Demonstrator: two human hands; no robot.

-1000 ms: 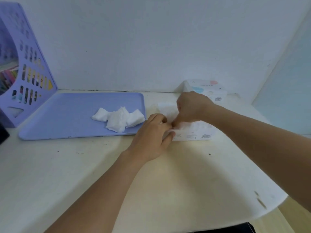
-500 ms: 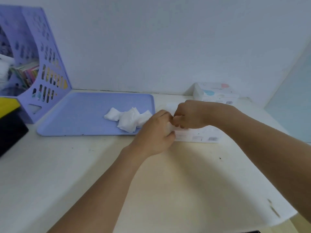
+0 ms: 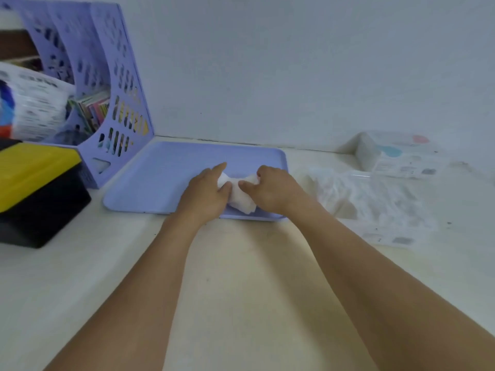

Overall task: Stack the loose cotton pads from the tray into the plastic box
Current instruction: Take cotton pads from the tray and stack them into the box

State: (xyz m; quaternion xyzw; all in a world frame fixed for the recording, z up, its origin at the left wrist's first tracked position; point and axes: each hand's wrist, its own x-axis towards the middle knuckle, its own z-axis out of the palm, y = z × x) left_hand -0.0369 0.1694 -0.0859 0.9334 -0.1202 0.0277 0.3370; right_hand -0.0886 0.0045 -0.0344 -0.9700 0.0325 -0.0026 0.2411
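Big cream desk (image 3: 241, 290) takes up most of the view, w/ a plain white wall behind it. Next biggest is the lilac file rack (image 3: 112, 84) at the back left, stuffed w/ colourful books and a white bag, and right in front of it a black box w/ a yellow lid (image 3: 34, 191) at the left edge.

Then the lilac tray (image 3: 160, 188), lying flat on the desk just beside the rack, its near rim roughly mid-frame. To the right of the tray is the clear plastic box (image 3: 375, 202), pretty blurry, looks like white pads already inside but can't make out how they're stacked. Behind that, near the wall, a white carton (image 3: 396, 156) w/ pink and blue blobs on top.

Both arms reach in from the bottom. Left hand (image 3: 206, 191) and right hand (image 3: 270, 191) meet over the right part of the tray, w/ the little heap of white cotton pads (image 3: 241, 194) between them. Left hand has its fingers closed in on the left side of the heap, index finger sticking forward. Right hand has fingers curled round the right side, thumb tucked toward the middle. The pads are on the tray, near its front right corner, apart from the box.
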